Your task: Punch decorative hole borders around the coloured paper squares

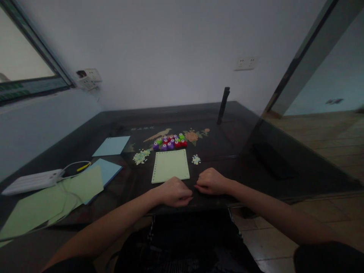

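Note:
My left hand rests curled in a fist at the table's near edge, just below a pale green sheet with small marks along its borders. To its right, my right hand is also closed in a fist on the dark table. Nothing shows in either hand. Behind the sheet sits a cluster of small red, purple and green pieces with eye-like dots. A pile of small pale bits lies left of the sheet, and a smaller pile lies right of it.
Blue paper and green sheets lie on the left, beside a white power strip with a cable. A black upright object stands at the back right. A dark flat object lies on the right.

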`<state>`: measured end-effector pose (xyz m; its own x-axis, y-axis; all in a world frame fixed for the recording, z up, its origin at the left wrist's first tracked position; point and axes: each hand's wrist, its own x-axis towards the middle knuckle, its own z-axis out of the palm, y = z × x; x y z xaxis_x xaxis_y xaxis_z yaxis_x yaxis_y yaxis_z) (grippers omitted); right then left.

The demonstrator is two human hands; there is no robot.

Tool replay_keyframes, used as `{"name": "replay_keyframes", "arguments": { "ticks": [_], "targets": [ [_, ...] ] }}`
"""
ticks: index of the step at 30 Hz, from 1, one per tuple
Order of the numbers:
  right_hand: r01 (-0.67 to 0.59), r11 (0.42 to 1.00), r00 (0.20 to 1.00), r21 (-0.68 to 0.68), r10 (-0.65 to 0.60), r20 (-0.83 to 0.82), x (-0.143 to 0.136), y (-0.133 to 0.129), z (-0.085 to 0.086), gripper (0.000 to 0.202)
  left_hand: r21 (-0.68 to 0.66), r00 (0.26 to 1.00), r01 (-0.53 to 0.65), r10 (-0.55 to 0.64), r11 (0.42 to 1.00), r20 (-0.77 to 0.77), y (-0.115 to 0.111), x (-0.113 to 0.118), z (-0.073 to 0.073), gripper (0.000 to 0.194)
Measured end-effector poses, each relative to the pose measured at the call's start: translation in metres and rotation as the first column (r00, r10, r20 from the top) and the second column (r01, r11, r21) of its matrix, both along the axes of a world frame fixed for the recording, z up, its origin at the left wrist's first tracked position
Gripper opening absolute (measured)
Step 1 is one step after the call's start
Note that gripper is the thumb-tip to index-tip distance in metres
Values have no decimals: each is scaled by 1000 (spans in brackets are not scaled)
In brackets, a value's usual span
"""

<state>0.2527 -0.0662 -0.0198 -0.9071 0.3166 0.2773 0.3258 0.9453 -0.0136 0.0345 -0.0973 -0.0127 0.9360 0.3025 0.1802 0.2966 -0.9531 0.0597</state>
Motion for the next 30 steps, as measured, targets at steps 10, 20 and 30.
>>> {"name": "replay_keyframes", "arguments": {
  "ticks": [10, 20, 30],
  "targets": [
    [16, 1000, 1000, 1, -16, 15, 1, -1, 0, 34, 107, 999, 37, -38, 994, 10, -3, -2, 0, 25],
    [320, 937, 946, -141, -323, 6, -5, 10, 31, 32, 47, 844, -495, 468, 867, 263, 33, -38, 42, 22],
    [536, 823, 828, -188, -556, -71, -69, 59, 42, 28, -49, 625, -773, 772, 633, 118, 79, -97, 9, 39]
  ]
}}
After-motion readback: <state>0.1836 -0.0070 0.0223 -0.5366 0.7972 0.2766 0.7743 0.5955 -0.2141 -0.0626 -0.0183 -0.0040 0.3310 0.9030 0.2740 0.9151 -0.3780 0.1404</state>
